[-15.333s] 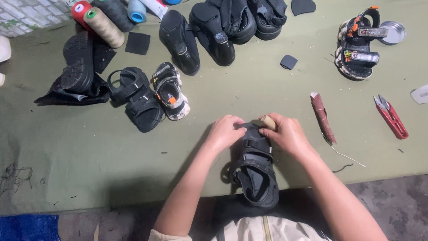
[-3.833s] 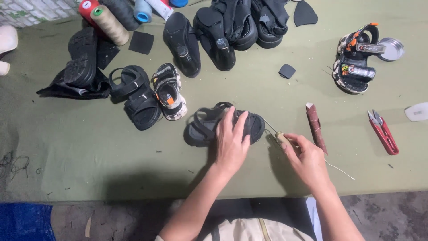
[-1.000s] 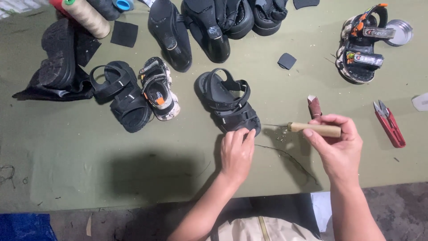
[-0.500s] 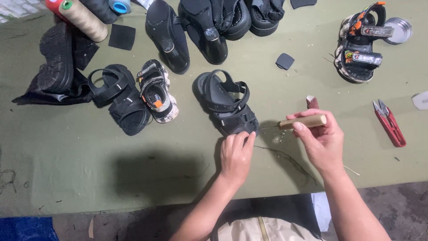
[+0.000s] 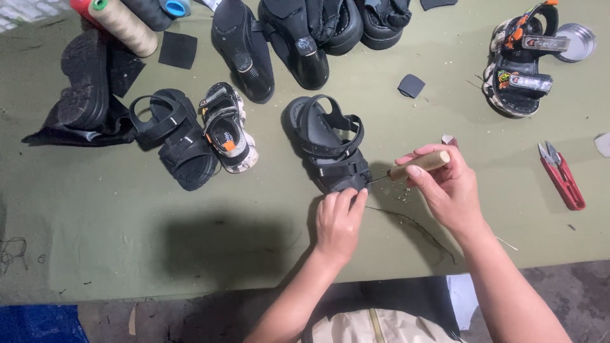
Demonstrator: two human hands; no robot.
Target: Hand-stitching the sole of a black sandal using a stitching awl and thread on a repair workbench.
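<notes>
Green table [image 5: 114,222]: hands, awl [image 5: 413,166], black sandal [image 5: 327,145]

Green table cover [image 5: 95,235]; red thread snips [image 5: 560,174] at 3 o'clock, strapped orange-trim sandals [image 5: 518,63] beside a round metal tin [image 5: 575,41] at 1 o'clock. Thread cones [image 5: 124,25] at 11 o'clock, black shoes [image 5: 305,32] at 12, small black sandal pair [image 5: 190,136] at 9 o'clock.
</notes>
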